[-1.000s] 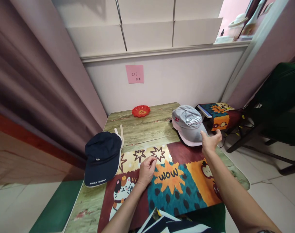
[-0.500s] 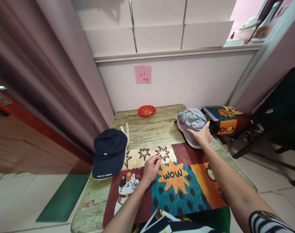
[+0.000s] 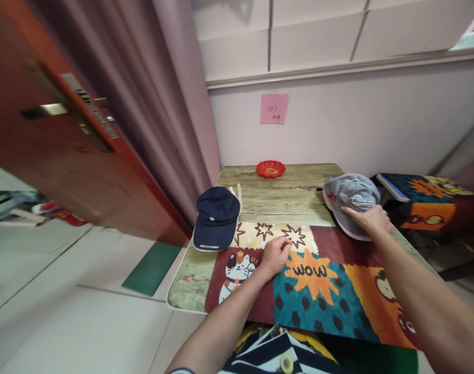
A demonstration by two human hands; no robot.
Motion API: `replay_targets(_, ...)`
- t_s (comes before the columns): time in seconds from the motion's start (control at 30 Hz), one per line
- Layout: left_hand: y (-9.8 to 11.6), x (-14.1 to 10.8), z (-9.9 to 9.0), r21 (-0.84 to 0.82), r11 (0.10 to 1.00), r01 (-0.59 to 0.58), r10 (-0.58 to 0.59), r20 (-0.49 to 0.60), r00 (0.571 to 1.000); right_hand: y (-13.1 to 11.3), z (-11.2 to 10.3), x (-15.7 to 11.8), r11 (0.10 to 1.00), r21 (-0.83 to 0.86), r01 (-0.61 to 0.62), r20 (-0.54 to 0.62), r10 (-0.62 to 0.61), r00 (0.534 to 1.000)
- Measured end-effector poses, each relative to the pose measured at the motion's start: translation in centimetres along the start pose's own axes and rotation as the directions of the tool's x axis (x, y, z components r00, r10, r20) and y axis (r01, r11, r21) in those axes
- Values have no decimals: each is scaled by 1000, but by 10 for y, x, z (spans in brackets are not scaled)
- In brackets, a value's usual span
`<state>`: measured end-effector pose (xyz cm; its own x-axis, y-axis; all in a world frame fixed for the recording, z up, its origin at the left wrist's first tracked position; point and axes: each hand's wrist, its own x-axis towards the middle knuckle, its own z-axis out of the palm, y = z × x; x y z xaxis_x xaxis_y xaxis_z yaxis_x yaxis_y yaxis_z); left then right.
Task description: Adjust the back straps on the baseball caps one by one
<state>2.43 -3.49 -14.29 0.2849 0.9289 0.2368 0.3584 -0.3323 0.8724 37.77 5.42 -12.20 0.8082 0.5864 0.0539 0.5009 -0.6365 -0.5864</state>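
Observation:
My right hand (image 3: 373,221) grips a grey baseball cap (image 3: 352,193) at the right side of the table, thumb over the brim; its other fingers are mostly hidden. White lettering shows on the cap's front, blurred. My left hand (image 3: 276,254) rests on the patterned mat (image 3: 311,301) with its fingers curled in and nothing visible in them. A navy baseball cap (image 3: 217,215), brim towards me, sits at the table's left side, partly over the mat's corner. Its pale strap (image 3: 239,192) sticks up at the back.
A red scalloped dish (image 3: 271,169) stands at the back of the wooden-topped table (image 3: 299,182). Pink paper (image 3: 274,108) is stuck to the wall. To the right is another surface with a similar mat (image 3: 428,218). A door (image 3: 89,171) and curtain (image 3: 170,104) border the left.
The view has swung left, so the table and caps appear farther right and more of the door shows. My right hand stays on the grey cap; my left hand stays on the mat.

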Motion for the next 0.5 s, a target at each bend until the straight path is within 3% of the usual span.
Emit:
replay_targets(0.07, 1, -8, -5, -16, 1000, -7, 7, -23, 1000, 3, -1, -9, 990, 43, 131, -166, -122, 979)
replay_targets(0.1, 2, -11, -11, -8, 1000, -19, 19, -38, 999, 3, -3, -18, 969, 48, 241, -299, -216, 929)
replay_targets(0.17, 5, -13, -33, 60, 996, -70, 75, -91, 993, 1, -7, -43, 828, 42, 559, -439, -487, 755)
replay_targets(0.23, 9, -8, -68, 176, 977, -120, 153, -188, 970, -6, -5, -74, 666, 39, 745, -484, -640, 597)
replay_targets(0.3, 11, 6, -114, 278, 955, -106, 199, -333, 922, -17, 7, -107, 501, 99, 860, -387, -776, 497)
replay_targets(0.33, 11, 15, -139, 322, 943, -77, 210, -401, 892, -24, 17, -122, 447, 162, 880, -356, -805, 475)
replay_targets(0.4, 7, 32, -188, 396, 917, 40, 192, -529, 827, -39, 42, -147, 419, 308, 854, -301, -808, 506)
replay_targets(0.5, -1, 49, -243, 503, 828, 249, 138, -612, 778, -62, 78, -170, 497, 500, 710, -193, -735, 650)
